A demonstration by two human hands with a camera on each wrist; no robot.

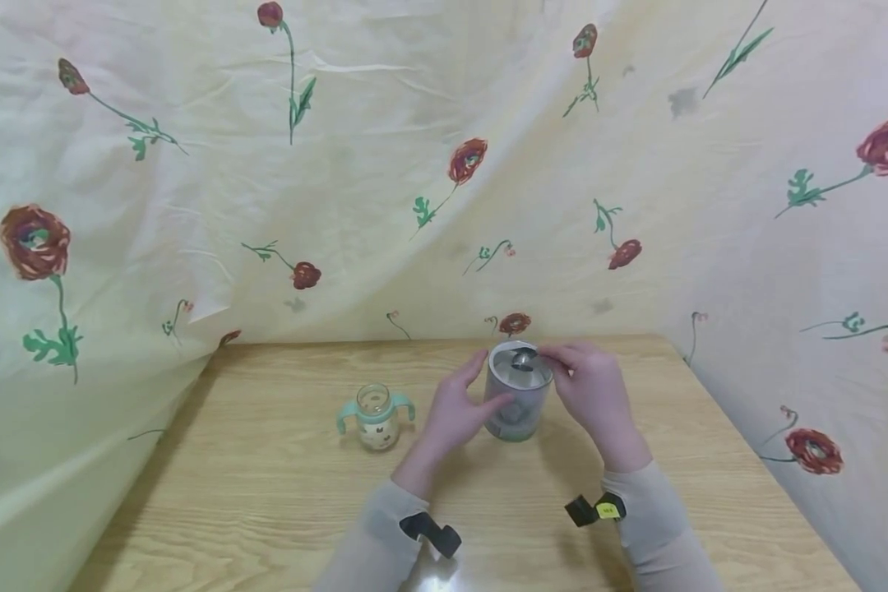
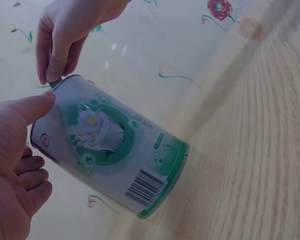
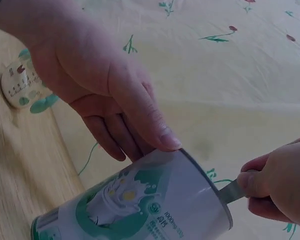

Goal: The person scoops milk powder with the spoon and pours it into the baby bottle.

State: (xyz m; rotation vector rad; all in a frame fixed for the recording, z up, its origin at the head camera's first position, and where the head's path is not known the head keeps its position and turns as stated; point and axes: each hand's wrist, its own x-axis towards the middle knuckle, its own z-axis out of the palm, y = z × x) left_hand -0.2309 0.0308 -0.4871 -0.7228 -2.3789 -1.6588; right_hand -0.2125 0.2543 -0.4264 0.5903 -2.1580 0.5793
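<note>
A white and green tin can (image 1: 527, 415) with a milk splash picture and a barcode stands upright on the table. My left hand (image 1: 455, 407) holds its side, thumb near the top rim and fingers at the far side. With thumb and fingers, my right hand (image 1: 594, 385) pinches the handle of a metal spoon (image 1: 522, 359). The spoon's bowl is over or within the can's silvery top; its exact depth I cannot tell. In the right wrist view the spoon handle (image 3: 232, 192) crosses the can's rim.
To the left of the can stands a clear baby bottle (image 1: 377, 432) without a cap, with two mint-green handles. The wooden table (image 1: 281, 493) is backed and flanked by a pale flowered cloth (image 1: 385, 205).
</note>
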